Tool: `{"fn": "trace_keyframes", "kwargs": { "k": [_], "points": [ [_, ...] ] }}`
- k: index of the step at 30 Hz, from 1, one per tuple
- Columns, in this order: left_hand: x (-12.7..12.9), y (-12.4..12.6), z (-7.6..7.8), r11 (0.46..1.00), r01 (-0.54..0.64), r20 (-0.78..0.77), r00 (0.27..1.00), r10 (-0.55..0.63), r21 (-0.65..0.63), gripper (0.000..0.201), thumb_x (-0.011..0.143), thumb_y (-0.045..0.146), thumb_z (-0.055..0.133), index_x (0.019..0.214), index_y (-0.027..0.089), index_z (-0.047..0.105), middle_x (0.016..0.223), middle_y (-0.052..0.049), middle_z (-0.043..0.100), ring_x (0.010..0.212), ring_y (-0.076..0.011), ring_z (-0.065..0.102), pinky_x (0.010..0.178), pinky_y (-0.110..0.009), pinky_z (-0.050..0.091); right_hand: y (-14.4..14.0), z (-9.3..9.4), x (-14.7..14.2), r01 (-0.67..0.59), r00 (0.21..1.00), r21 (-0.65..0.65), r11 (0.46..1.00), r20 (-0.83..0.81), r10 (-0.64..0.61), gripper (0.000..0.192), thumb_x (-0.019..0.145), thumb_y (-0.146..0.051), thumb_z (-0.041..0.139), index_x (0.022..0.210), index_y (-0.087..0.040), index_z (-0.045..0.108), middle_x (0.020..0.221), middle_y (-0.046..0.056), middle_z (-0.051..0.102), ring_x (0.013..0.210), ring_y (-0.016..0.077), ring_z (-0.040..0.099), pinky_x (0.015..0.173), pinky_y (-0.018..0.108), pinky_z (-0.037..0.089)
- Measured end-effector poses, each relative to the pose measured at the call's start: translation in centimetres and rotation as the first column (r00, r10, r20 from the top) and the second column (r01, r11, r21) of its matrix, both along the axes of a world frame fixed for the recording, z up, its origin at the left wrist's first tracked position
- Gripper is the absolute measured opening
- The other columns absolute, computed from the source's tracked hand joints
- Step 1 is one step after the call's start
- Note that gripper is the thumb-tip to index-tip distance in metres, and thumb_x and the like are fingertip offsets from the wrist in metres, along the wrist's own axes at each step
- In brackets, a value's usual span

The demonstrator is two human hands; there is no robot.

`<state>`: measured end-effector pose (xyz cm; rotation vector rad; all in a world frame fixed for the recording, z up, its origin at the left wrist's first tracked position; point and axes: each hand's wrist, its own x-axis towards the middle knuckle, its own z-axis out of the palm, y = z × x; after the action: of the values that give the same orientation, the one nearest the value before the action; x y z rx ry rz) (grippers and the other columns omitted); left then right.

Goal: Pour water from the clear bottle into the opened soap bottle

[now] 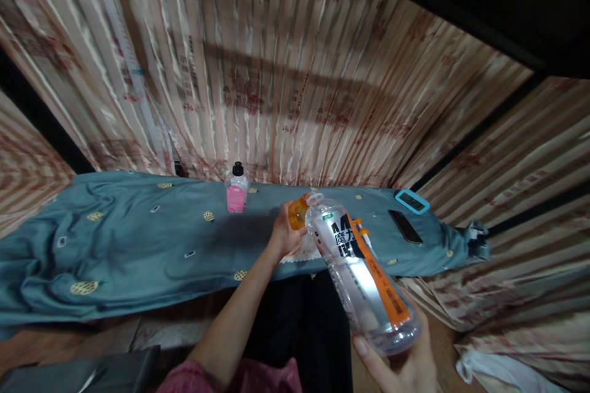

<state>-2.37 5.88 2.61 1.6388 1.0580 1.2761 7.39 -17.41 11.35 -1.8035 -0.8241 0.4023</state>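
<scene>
My left hand (284,230) is closed around a small amber see-through container (297,212), whose exact kind I cannot make out. Close against it is the mouth of a clear plastic drink bottle (357,270) with a silver, black and orange label. My right hand (405,356) grips this bottle near its base, and it lies tilted with its neck toward the left hand. Whether liquid is passing between the two does not show. Partly hidden behind the bottle is a white item with orange ends (363,232). Below the left hand lies a white scalloped sheet (302,250).
A clear bottle with a pink label and black cap (236,190) stands upright at the back left. To the right lie a dark phone (405,227) and a blue-rimmed device (412,201). A teal cloth (152,239) covers the narrow surface; patterned curtains (286,73) hang behind it.
</scene>
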Motion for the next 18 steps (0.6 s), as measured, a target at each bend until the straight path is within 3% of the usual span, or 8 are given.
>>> {"fn": "trace_keyframes", "kwargs": {
  "k": [7,18],
  "points": [
    [-0.03,0.00,0.18,1.000,0.006,0.017,1.000,-0.006,0.001,0.062,0.061,0.011,0.074,0.113,0.018,0.042,0.106,-0.008,0.067,0.093,-0.0228,0.068,0.087,-0.041,0.055,-0.01,-0.53,0.30,-0.011,0.999,0.031,0.999,-0.044,0.012,0.098,0.055,-0.053,0.072,0.135,-0.010,0.036,0.128,0.022,0.052,0.115,0.0361,0.055,0.099,0.050,0.042],
    [-0.09,-0.04,0.24,1.000,0.018,0.038,0.999,-0.019,0.019,0.060,0.062,0.012,0.074,0.112,0.018,0.043,0.106,-0.006,0.067,0.093,-0.0222,0.068,0.087,-0.041,0.056,0.00,-0.46,0.19,-0.029,0.998,0.032,0.999,-0.052,0.030,0.096,0.056,-0.053,0.072,0.134,-0.011,0.036,0.128,0.022,0.053,0.114,0.0338,0.057,0.099,0.048,0.042]
  ]
}}
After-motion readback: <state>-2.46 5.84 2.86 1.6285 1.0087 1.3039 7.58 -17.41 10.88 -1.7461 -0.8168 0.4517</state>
